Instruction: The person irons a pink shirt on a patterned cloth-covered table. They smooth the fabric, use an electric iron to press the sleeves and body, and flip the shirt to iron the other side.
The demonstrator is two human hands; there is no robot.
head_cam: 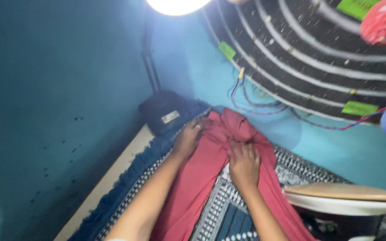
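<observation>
A red cloth garment [211, 167] lies bunched on a blue and white patterned mat [226, 214]. My left hand [190, 137] rests on the garment's upper left part, with a ring on one finger. My right hand [244, 164] presses down on the folds at the garment's middle, fingers gripping the fabric. Both forearms reach in from the bottom of the view.
A black lamp base [164, 111] with a thin stem stands at the mat's far corner, its bright bulb [177, 5] overhead. A teal wall is at left. A dark striped panel [318, 58] with wires hangs behind. A white bowl with a wooden lid [342, 196] sits at right.
</observation>
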